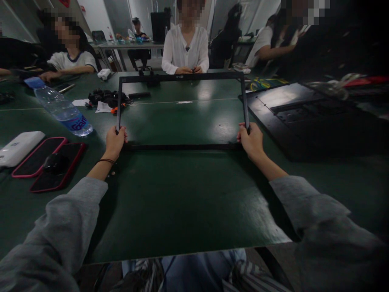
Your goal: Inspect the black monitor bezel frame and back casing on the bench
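Observation:
Between my hands a black rectangular monitor bezel [182,147] stands tilted up over the green table [188,198]; its middle is open and the table shows through. My left hand [115,142] is closed round the lower part of its left side. On the opposite side, my right hand [251,140] grips the lower right part in the same way. A small light logo sits on the bar farthest from me. To the right of my right hand lies a large dark panel [300,117] with slots, perhaps a monitor back; its right part fades into shadow.
At left a water bottle [62,107] leans at a slant in view, near two red-edged phones [39,156] and a white box-like device [22,148]. A dark bundle of cables [105,97] lies beyond my left hand. Across the table sits a person in white [186,48].

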A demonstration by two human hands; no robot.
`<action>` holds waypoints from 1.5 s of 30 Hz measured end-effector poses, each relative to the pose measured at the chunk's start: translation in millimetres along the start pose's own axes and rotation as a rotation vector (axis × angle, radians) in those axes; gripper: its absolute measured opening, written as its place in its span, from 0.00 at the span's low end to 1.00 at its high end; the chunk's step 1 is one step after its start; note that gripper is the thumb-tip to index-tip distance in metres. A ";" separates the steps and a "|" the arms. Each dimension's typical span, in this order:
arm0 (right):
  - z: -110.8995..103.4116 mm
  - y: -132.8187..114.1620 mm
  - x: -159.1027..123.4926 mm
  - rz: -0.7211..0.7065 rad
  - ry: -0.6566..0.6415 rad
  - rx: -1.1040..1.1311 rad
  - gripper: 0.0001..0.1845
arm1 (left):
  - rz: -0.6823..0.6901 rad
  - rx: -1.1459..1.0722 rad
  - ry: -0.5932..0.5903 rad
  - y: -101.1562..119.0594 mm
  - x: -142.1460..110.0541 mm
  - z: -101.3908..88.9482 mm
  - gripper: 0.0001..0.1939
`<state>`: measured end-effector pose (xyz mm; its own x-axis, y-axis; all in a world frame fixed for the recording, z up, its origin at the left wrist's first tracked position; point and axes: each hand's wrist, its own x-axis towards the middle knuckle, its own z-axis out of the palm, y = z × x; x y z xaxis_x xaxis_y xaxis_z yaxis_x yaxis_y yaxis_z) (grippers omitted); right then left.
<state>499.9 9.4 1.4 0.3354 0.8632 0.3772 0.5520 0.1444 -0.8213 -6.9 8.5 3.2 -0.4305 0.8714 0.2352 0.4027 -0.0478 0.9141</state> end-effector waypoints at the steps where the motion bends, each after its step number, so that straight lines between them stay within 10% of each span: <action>1: 0.3 1.2 0.3 0.002 -0.003 0.005 0.11 | -0.001 -0.002 0.000 -0.6 0.2 0.1 0.05; 45: 1.9 2.4 1.5 0.042 -0.023 0.018 0.08 | -0.009 0.057 -0.004 0.8 -0.8 -0.6 0.06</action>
<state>500.2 12.0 -0.8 0.3397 0.8797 0.3327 0.5243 0.1166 -0.8435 -6.6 7.5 4.0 -0.4310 0.8737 0.2254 0.4443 -0.0119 0.8958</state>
